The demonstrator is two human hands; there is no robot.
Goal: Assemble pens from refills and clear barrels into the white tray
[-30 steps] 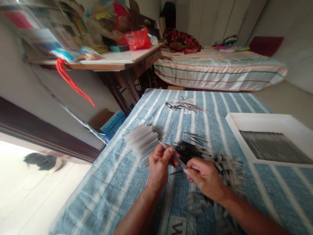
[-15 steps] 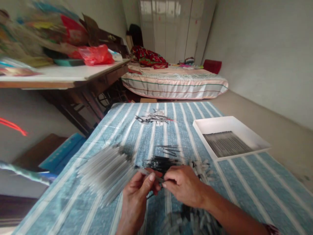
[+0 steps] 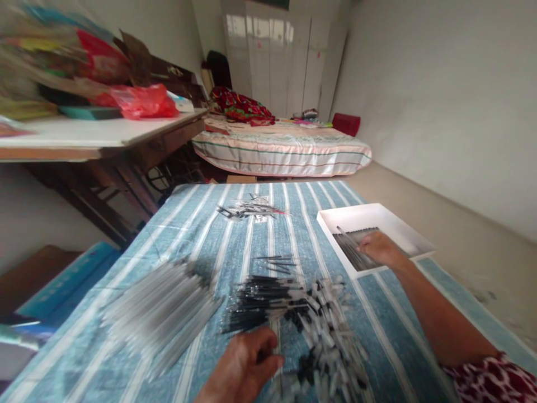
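Note:
At the white box [image 3: 409, 242] on the right, my right hand [image 3: 378, 247] is closed on a slim grey pen [image 3: 347, 233], its far end pointing up and left. Under the pen, a row of similar pens [image 3: 350, 254] lies side by side in the box. Low in the middle, my left hand [image 3: 249, 358] is half curled, a gap showing between thumb and forefinger; I see nothing in it. Just beyond it is a pile of thin black pen parts [image 3: 251, 299]. To its right lie many short whitish and black cap-like pieces [image 3: 331, 330].
A stack of long translucent tubes [image 3: 163, 313] lies on the left of the striped cloth [image 3: 302, 232]. Farther back are loose thin pieces [image 3: 251, 209] on a printed sheet. A side table [image 3: 138, 131] with bags stands left, a bed [image 3: 285, 148] beyond.
My hands were together over the black parts, holding a slim pen piece. My right hand has moved right and away to the white box with the pen; my left has dropped lower and let go.

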